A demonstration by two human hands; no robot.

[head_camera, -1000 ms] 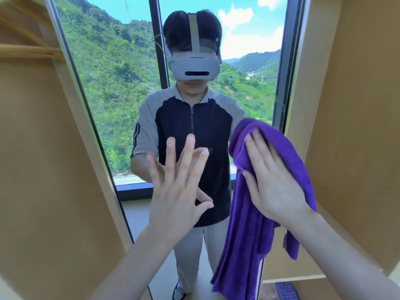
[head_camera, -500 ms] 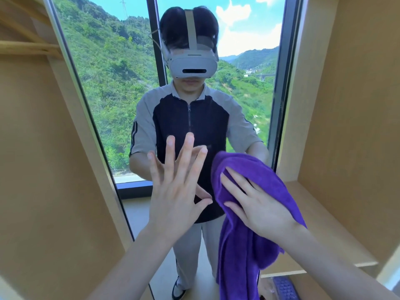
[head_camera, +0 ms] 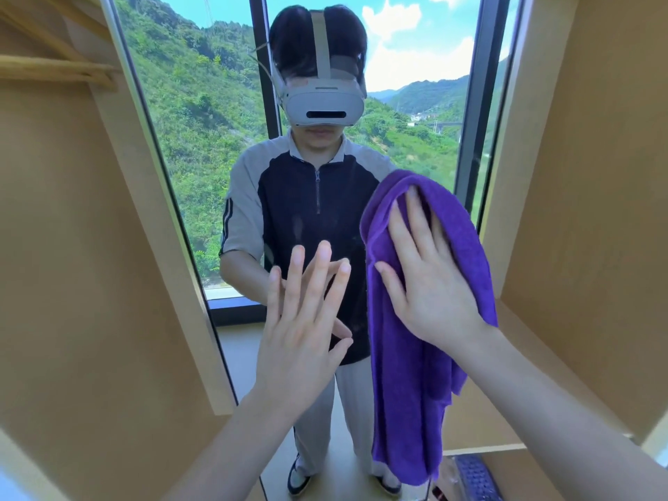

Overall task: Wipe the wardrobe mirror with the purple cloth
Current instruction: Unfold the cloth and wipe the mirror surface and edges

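The tall wardrobe mirror [head_camera: 202, 146] fills the middle of the view and reflects a person with a headset in front of a window with green hills. My right hand [head_camera: 430, 283] lies flat, fingers spread, pressing the purple cloth [head_camera: 408, 392] against the right part of the glass; the cloth hangs down below the hand. My left hand [head_camera: 303, 330] rests flat on the mirror beside it, fingers apart, holding nothing. Smears show on the glass above my left hand.
Light wooden wardrobe panels flank the mirror at the left [head_camera: 72, 265] and the right [head_camera: 596, 211]. A wooden rail [head_camera: 54, 66] runs at the upper left. A wooden shelf [head_camera: 542, 356] sits low on the right, with a blue patterned object [head_camera: 477, 479] below it.
My right hand slid the cloth down and left across the glass, then back up and to the right. My left hand stayed in place on the mirror.
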